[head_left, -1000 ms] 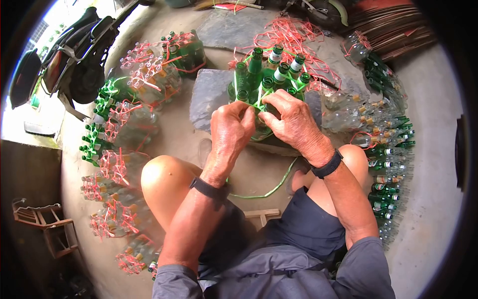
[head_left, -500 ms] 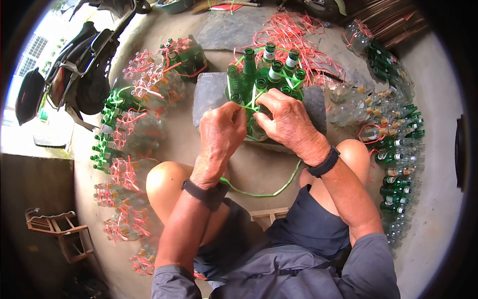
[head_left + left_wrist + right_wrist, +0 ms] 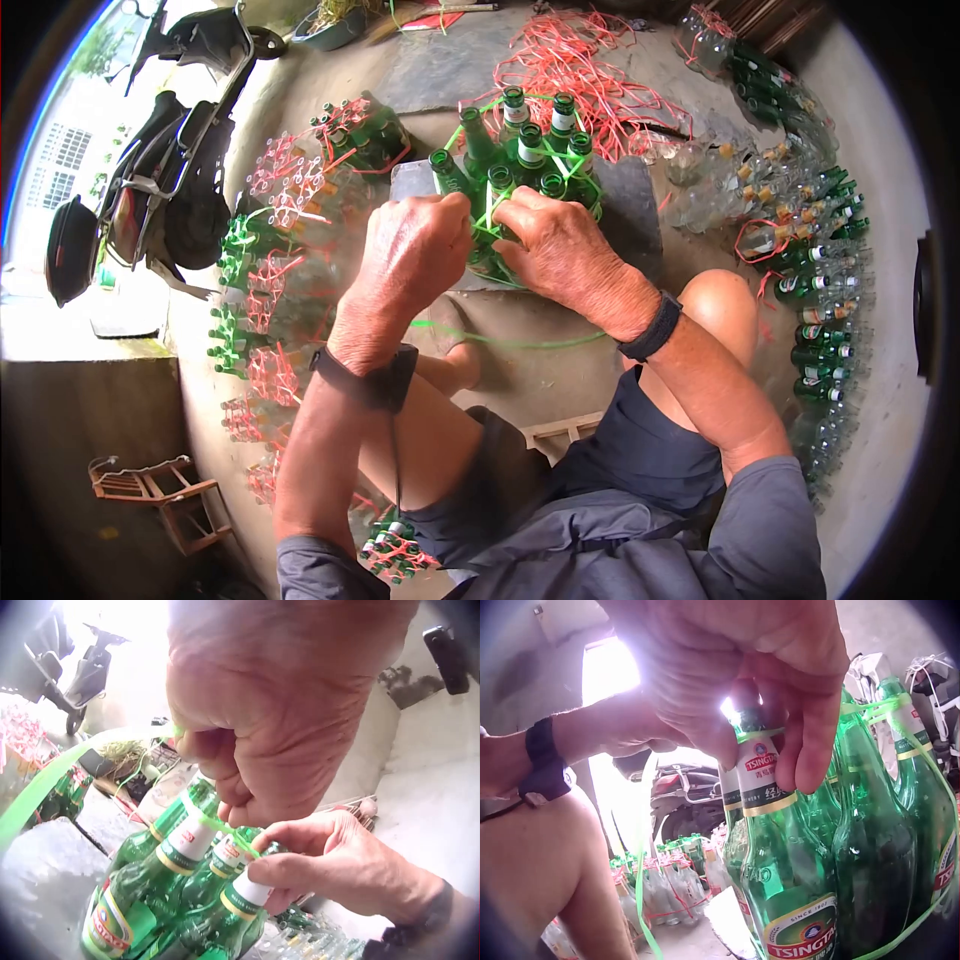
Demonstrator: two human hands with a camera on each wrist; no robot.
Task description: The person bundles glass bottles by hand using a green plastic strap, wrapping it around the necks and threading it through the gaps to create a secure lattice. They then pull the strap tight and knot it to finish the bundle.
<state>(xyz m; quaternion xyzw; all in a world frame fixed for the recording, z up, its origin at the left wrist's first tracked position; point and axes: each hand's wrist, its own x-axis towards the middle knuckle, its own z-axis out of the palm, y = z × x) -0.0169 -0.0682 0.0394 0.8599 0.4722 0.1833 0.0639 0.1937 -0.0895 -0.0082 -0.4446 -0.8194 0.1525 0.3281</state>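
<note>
A cluster of green glass bottles (image 3: 482, 150) stands upright on a stone slab (image 3: 635, 215), with green plastic strap (image 3: 924, 919) around the bodies and between the necks. My left hand (image 3: 415, 245) is curled into a fist at the near left of the cluster. It grips a length of green strap (image 3: 56, 784) that trails away on the left in the left wrist view. My right hand (image 3: 565, 250) has thumb and fingers around the neck of a near bottle (image 3: 784, 840), where strap crosses it. Its fingertips lie close against the white neck label.
Tangled pink-red strap (image 3: 575, 60) lies behind the slab. Strapped bottle bundles (image 3: 270, 290) line the floor at left; loose bottles (image 3: 825, 330) lie along the right wall. A motorbike (image 3: 170, 170) stands far left, a small wooden chair (image 3: 165, 490) below it.
My left hand has pulled left and toward me, away from the right hand, which stays at the bottle necks. The left knee has swung inward, and the head view has shifted slightly.
</note>
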